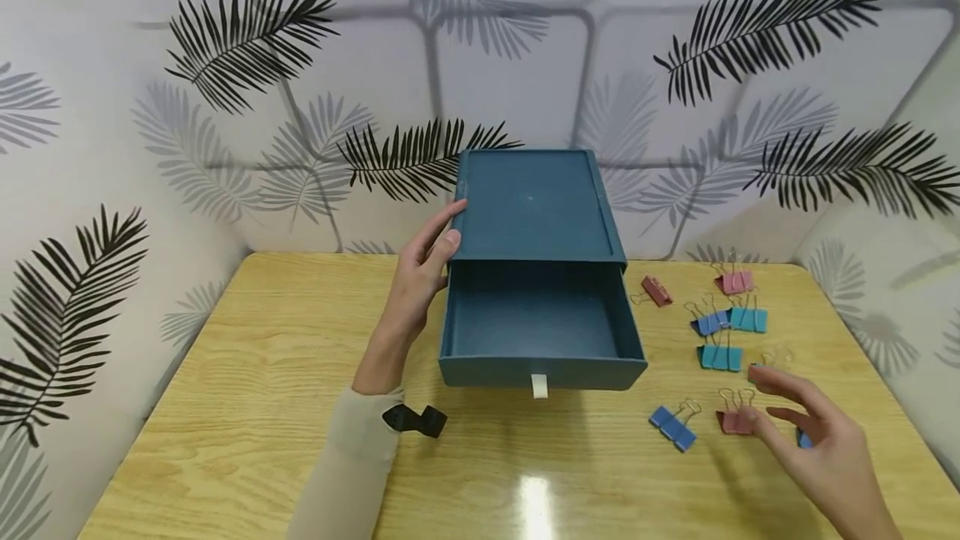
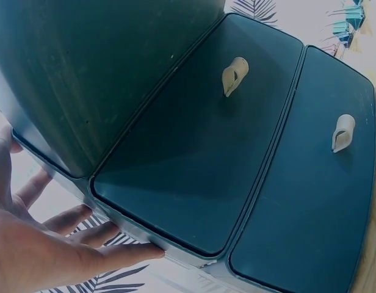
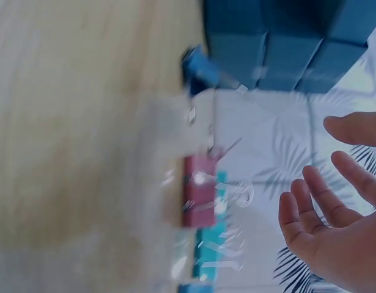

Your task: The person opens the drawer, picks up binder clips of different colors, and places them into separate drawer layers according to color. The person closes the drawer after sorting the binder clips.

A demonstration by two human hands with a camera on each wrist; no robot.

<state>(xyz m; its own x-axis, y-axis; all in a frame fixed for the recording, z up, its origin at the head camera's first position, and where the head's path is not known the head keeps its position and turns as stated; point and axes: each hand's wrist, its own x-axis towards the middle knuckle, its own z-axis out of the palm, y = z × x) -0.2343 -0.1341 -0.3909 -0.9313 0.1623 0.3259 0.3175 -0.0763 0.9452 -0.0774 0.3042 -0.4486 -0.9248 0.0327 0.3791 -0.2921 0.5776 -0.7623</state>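
A dark blue drawer cabinet (image 1: pixel 528 223) stands at the back of the table. Its top drawer (image 1: pixel 495 372), with a white pull tab (image 1: pixel 539 387), is pulled out and holds nothing. Along the cabinet's left side rests my left hand (image 1: pixel 420 277), its fingers extended against the wall. Two lower drawers stay closed in the left wrist view, each with a pale loop tab (image 2: pixel 235 76). On the right, my right hand (image 1: pixel 821 440) hovers over the binder clips with fingers apart and nothing held. Nearest its fingertips lies a pink binder clip (image 1: pixel 737 422); a blue binder clip (image 1: pixel 673 428) lies to the left.
Behind these are teal (image 1: pixel 720 357), blue (image 1: pixel 711 322) and pink (image 1: pixel 735 282) binder clips. A dark red clip (image 1: pixel 657 291) lies beside the cabinet. Leaf-patterned fabric (image 1: pixel 517 90) stands around the wooden table (image 1: pixel 285 373).
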